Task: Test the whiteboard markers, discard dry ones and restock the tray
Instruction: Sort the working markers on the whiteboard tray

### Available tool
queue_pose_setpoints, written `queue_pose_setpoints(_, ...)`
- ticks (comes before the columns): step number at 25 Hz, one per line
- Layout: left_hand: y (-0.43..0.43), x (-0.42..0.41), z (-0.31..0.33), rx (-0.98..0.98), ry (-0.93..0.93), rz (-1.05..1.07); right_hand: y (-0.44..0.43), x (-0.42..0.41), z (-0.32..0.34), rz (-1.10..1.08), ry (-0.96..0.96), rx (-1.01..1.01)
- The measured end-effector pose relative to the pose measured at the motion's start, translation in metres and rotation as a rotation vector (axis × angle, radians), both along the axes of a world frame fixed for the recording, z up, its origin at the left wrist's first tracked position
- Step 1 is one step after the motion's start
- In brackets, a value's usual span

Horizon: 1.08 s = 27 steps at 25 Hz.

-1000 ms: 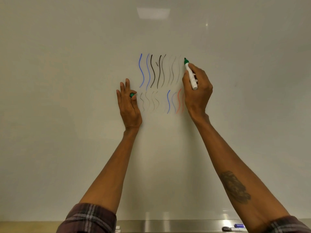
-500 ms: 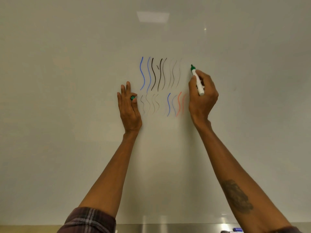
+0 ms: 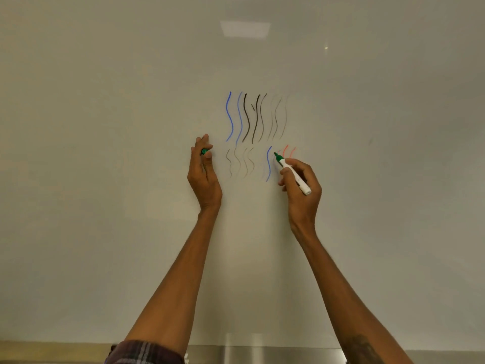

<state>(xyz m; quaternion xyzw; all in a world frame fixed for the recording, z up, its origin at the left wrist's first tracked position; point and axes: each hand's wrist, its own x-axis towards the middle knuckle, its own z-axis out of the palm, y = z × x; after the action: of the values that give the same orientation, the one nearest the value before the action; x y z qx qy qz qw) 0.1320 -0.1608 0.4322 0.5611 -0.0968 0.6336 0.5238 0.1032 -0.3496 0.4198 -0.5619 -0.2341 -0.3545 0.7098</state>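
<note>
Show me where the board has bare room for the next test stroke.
Bare whiteboard lies right of the red strokes and right hand, left of the left hand, and above the upper row. Crowded: between the hands, where the lower row sits and the green marker points.

Soft, even overhead light, slightly dim, with a warm grey cast. Pale rectangular reflection (image 3: 245, 28) of a ceiling light panel high on the glossy white whiteboard (image 3: 105, 179), and a tiny bright glint (image 3: 326, 47) to its right. Faint blurred shadows between and beside the two bare forearms (image 3: 170, 285). Vertical glare streaks on the brushed silver metal tray (image 3: 262, 354) along the bottom edge. Sharp at centre, mildly darker toward the corners.
</note>
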Motion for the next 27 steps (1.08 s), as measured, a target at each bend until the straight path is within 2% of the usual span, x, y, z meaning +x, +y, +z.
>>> queue_pose_setpoints(5, 0.001, -0.034, -0.024, -0.482, 0.011, -0.192, 0.029, -0.009, -0.041, 0.451, 0.341, 0.105)
queue_pose_setpoints(10, 0.003, -0.051, -0.07, -0.667, 0.127, -0.357, 0.052, -0.021, -0.084, 0.62, 0.465, 0.084)
queue_pose_setpoints(15, 0.009, -0.061, -0.112, -0.714, 0.298, -0.432, 0.066, -0.027, -0.11, 0.64, 0.519, 0.053)
queue_pose_setpoints(27, 0.012, -0.074, -0.149, -0.645, 0.435, -0.416, 0.074, -0.034, -0.14, 0.622, 0.564, -0.022)
